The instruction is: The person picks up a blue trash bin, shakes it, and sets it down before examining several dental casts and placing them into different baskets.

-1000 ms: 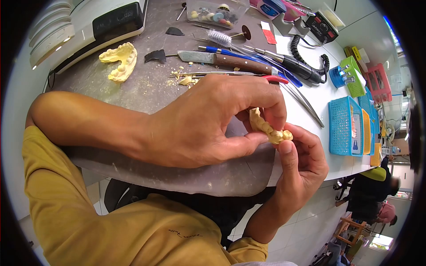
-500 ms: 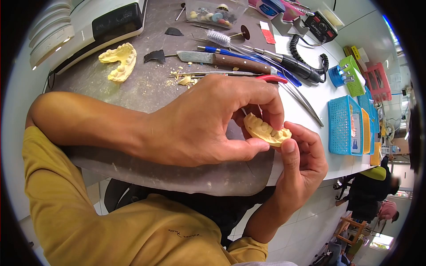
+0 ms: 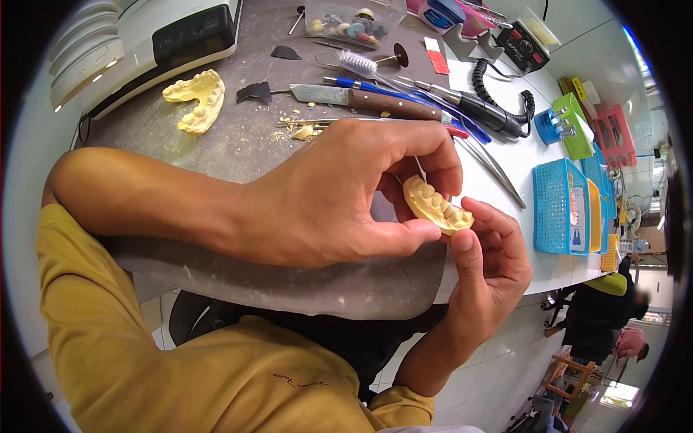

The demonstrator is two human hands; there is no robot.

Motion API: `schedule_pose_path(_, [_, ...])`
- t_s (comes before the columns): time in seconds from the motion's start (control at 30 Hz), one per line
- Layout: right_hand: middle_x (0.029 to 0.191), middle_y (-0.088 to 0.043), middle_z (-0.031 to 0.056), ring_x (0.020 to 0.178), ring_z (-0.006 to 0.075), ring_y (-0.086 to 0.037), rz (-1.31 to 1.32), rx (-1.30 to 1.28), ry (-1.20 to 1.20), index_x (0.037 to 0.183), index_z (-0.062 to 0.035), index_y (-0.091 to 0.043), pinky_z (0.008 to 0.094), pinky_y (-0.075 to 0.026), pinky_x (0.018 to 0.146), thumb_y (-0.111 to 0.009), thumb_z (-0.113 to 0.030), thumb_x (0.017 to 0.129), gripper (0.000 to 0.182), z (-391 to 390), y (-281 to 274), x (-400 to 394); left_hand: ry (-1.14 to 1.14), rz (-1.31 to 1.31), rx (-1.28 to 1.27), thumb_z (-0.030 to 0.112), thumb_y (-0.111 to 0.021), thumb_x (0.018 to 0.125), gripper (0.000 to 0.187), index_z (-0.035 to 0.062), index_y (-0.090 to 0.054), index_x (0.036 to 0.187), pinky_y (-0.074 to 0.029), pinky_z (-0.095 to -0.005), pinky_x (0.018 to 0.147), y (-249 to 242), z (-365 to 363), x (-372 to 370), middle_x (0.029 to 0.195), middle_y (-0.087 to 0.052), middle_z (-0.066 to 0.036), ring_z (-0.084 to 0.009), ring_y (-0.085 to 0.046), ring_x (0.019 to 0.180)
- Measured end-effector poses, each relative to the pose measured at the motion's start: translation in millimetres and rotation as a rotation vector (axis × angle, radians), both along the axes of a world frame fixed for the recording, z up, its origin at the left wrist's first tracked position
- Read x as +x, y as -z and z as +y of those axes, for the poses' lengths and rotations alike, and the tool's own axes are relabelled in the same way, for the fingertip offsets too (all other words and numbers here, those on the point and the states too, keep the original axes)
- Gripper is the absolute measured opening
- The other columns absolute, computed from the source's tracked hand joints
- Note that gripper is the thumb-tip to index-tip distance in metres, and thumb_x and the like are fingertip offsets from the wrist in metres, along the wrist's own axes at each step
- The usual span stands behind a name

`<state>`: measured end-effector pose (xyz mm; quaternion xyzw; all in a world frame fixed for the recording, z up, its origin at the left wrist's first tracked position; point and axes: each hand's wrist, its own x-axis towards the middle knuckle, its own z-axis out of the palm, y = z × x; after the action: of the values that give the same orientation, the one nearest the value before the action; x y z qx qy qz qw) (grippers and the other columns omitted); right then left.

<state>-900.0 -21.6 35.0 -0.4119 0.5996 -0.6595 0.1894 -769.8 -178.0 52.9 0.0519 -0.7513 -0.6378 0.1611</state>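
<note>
Carefully, I judge the yellow dental cast (image 3: 427,208) could slip and chip: my right hand (image 3: 500,268) pinches just one end, my left hand (image 3: 307,198) curling around it.

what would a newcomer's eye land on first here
Probably the yellow tooth model, held by the left hand and right hand near the middle. After that, the curved tooth model lying at upper left, then the blue basket at right.
</note>
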Motion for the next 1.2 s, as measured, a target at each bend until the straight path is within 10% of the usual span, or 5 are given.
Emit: schedule_pose_path(1.2, [0.090,-0.069,0.0095,0.081,0.0104,-0.063,-0.053,0.072,0.050,0.107,0.0070,-0.066,0.0202,-0.048,0.072,-0.072,-0.005,0.086,0.025,-1.6,-4.8,-0.2,0.006,-0.072,0.116,0.005,-0.073,0.082,0.038,0.0044,-0.050,0.113,-0.049,-0.0235,0.085,-2.5,-1.9,-1.7,0.104,-0.057,-0.003,-0.0069,-0.057,0.096])
